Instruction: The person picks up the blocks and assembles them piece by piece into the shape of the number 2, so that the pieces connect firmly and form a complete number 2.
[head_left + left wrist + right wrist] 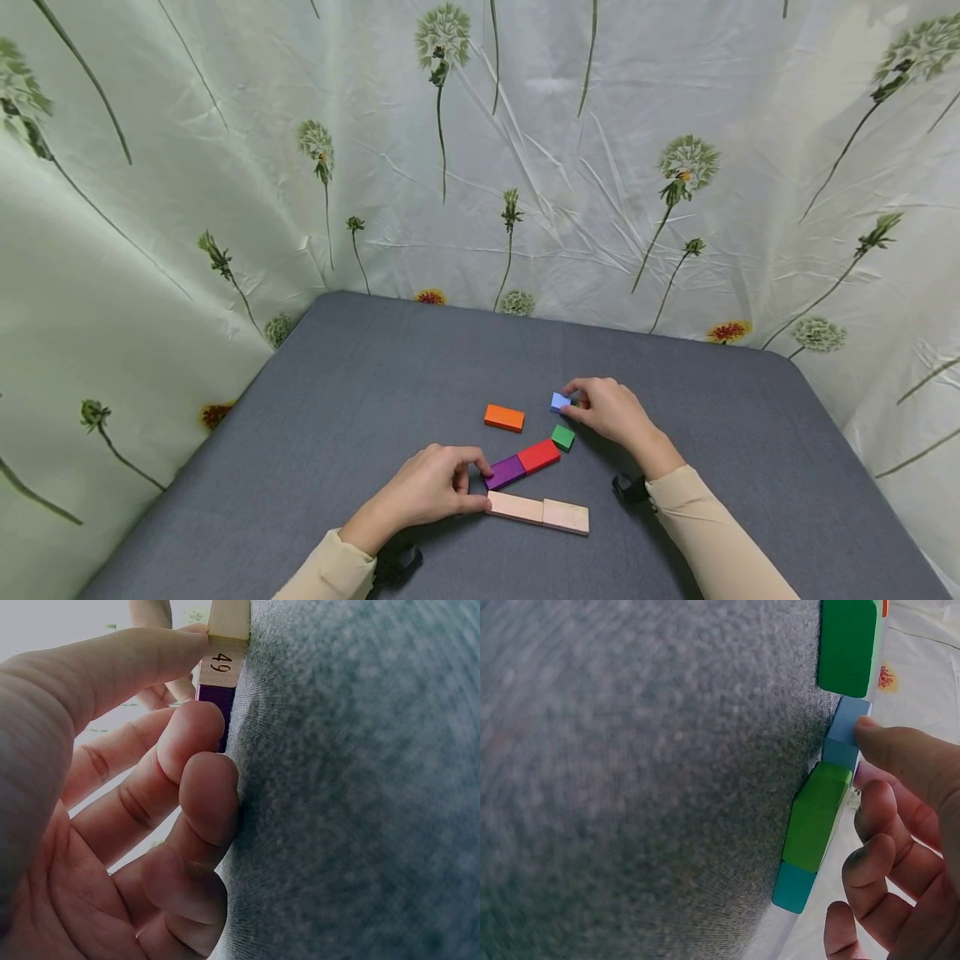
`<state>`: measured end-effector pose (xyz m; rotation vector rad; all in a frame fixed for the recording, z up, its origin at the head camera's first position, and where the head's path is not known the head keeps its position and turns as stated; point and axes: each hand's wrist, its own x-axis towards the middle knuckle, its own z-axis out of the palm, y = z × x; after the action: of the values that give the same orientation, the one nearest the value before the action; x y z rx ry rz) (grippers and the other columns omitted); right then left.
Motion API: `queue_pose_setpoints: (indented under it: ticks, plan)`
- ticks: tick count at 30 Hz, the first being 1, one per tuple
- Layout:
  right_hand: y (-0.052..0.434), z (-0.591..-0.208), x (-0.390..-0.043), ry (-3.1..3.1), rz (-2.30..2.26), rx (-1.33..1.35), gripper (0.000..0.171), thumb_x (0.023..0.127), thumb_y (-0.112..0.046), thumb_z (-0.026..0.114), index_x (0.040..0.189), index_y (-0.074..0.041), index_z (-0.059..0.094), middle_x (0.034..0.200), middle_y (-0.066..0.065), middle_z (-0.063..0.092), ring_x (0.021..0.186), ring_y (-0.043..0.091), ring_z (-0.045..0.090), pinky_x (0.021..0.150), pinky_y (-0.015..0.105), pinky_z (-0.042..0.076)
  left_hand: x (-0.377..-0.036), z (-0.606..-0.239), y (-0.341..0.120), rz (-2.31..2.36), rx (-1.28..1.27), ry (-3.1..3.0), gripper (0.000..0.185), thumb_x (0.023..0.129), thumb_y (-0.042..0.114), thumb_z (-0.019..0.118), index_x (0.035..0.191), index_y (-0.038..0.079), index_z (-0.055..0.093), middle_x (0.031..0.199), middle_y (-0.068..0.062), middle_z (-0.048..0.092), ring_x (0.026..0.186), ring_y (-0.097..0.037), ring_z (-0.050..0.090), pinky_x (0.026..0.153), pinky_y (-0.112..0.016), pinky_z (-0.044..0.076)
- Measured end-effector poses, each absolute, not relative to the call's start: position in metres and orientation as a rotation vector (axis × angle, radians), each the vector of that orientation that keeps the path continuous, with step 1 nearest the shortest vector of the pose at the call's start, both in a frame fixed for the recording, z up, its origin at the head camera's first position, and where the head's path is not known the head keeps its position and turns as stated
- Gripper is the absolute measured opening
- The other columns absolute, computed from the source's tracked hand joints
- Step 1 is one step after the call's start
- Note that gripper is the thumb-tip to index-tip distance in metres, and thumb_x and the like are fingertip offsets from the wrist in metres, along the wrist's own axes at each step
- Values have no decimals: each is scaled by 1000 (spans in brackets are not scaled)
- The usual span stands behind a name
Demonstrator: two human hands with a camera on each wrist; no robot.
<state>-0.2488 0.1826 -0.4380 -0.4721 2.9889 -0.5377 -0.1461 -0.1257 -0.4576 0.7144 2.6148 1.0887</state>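
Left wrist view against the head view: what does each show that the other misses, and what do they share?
Only the left wrist view shows the number 49 printed on the end face of the plain wooden block, and the thumb pressed to that end.

Only the head view shows the whole layout: the orange block, red block, green block, and the right hand pinching a light blue block farther back on the table.

Both show the left hand, the purple block by its fingertips, and the grey cloth surface.
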Motion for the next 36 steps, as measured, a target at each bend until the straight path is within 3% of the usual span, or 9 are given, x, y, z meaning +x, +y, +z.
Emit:
queue_pose_setpoints:
  ticks: [36]
  plan:
    - [195, -434, -244, 2926, -588, -471, 22, 96, -20, 82, 117, -11, 81, 72, -1, 54, 63, 12, 44, 59, 27, 32, -145, -458, -126, 1098, 724, 2620, 28, 85, 30, 93, 105, 23, 76, 61, 16, 55, 54, 2, 46, 53, -21, 34]
